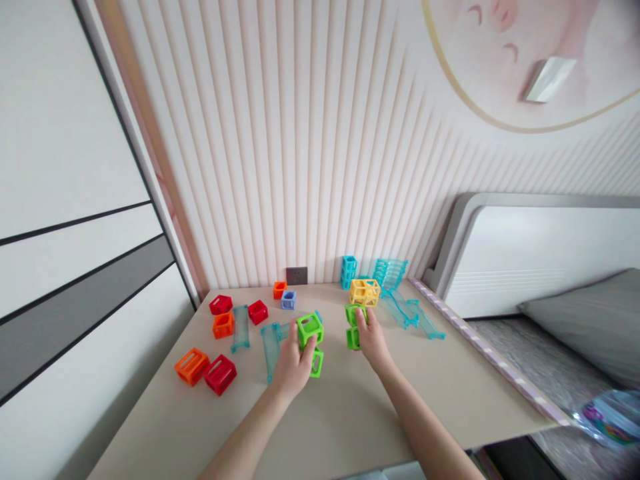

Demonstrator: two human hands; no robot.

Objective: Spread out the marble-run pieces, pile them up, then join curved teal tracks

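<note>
My left hand [294,364] grips a stack of two green open-frame cubes [310,329] near the middle of the beige table [350,413]. My right hand [373,341] holds a second stack of two green cubes [353,315] a little to the right. Yellow cubes [365,291] stand just behind that second stack. Clear blue track pieces [271,340] lie flat beside my left hand.
Red cubes [220,375] and orange cubes [192,365] lie scattered on the table's left part. A blue cube [289,299] and a teal tower [349,271] stand near the ribbed wall. More clear blue tracks [407,310] lie at the right. A bed [575,320] adjoins the table's right edge.
</note>
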